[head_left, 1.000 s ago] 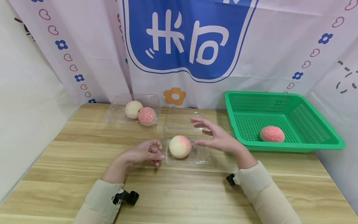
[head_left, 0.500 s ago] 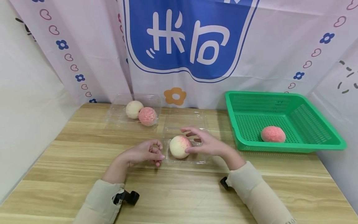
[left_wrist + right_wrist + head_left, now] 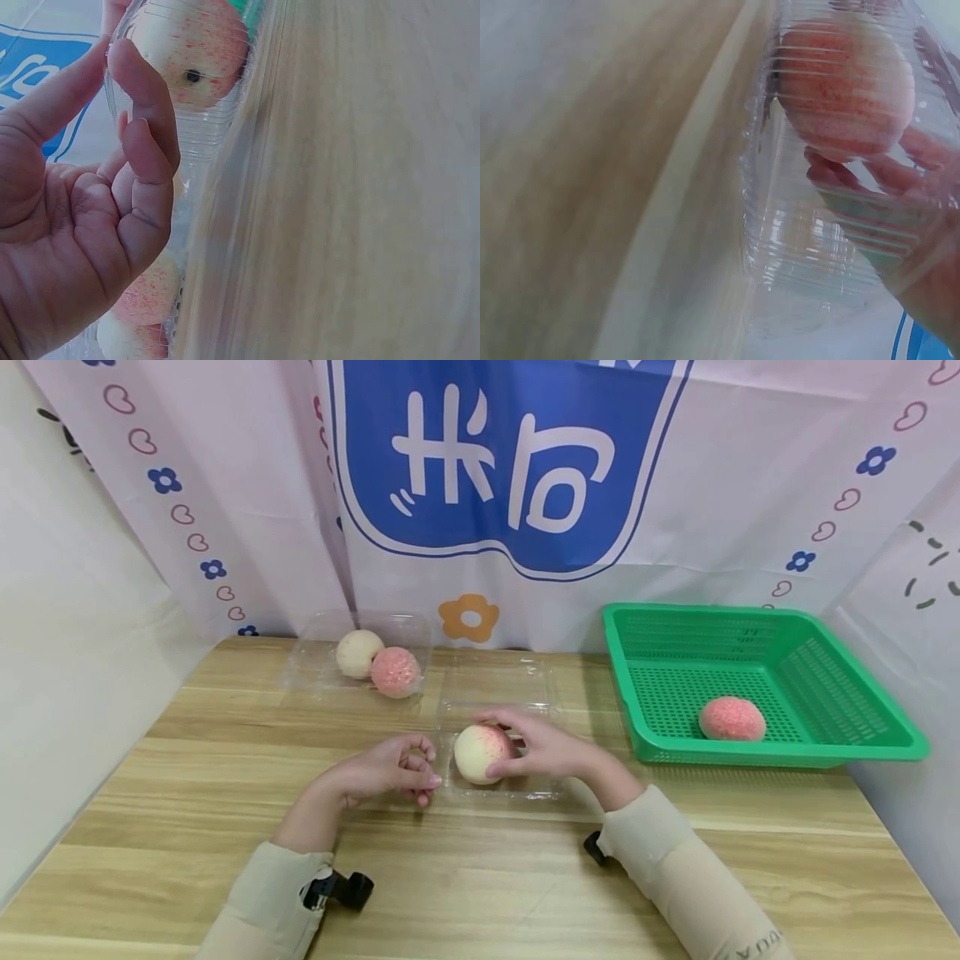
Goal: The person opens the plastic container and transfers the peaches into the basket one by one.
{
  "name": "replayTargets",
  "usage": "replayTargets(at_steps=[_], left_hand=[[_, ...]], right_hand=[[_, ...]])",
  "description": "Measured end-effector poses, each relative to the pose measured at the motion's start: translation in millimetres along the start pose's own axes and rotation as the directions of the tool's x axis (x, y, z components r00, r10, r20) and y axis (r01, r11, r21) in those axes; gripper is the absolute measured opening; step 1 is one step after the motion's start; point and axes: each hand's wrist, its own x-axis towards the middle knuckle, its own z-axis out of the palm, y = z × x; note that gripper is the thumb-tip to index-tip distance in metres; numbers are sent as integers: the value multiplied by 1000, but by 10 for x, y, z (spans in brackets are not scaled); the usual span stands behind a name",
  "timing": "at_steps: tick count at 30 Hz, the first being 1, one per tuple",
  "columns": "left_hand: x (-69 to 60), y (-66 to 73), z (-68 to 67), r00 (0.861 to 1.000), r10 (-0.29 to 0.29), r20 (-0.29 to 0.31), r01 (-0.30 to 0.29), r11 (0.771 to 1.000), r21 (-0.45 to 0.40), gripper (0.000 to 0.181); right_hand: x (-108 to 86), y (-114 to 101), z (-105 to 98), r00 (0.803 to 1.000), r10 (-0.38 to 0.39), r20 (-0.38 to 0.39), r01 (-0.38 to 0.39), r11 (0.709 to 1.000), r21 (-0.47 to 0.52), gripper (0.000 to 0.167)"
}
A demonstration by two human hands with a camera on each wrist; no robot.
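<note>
A cream-and-pink peach (image 3: 477, 755) sits in the near half of an opened clear plastic box (image 3: 536, 783), whose lid half lies behind it. My right hand (image 3: 549, 748) has its thumb and fingers curled round the peach's right side. Through the ribbed box wall in the right wrist view, fingers (image 3: 840, 176) show against the peach (image 3: 847, 90). At the box's left edge, my left hand (image 3: 390, 768) pinches the rim between thumb and index finger, clearest in the left wrist view beside the peach (image 3: 214, 45). Its other fingers are loosely curled.
At the back left stands another clear box (image 3: 318, 652) with a cream peach (image 3: 357, 653) and a pink peach (image 3: 395, 672). A green basket (image 3: 757, 753) on the right holds pink fruit (image 3: 732, 720). A printed curtain (image 3: 262, 468) hangs behind the wooden table (image 3: 487, 877).
My right hand has come in leftward from beside the box and closed its fingers round the peach. The left hand keeps its place at the rim.
</note>
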Motion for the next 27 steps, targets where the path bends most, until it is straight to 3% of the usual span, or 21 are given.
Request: replayTargets(at_steps=[8,21,27], left_hand=[[7,-8,-4,1000,2,8,-2,1000,-9,29],[10,-12,-9,1000,7,28,-6,999,-46,32],[14,-10,-19,1000,2,24,-1,1000,-24,33]], right_hand=[[28,28,28,999,-35,27,38,990,-135,73],[58,28,47,996,-27,86,37,992,-119,79],[58,18,48,994,-44,96,55,992,-115,77]])
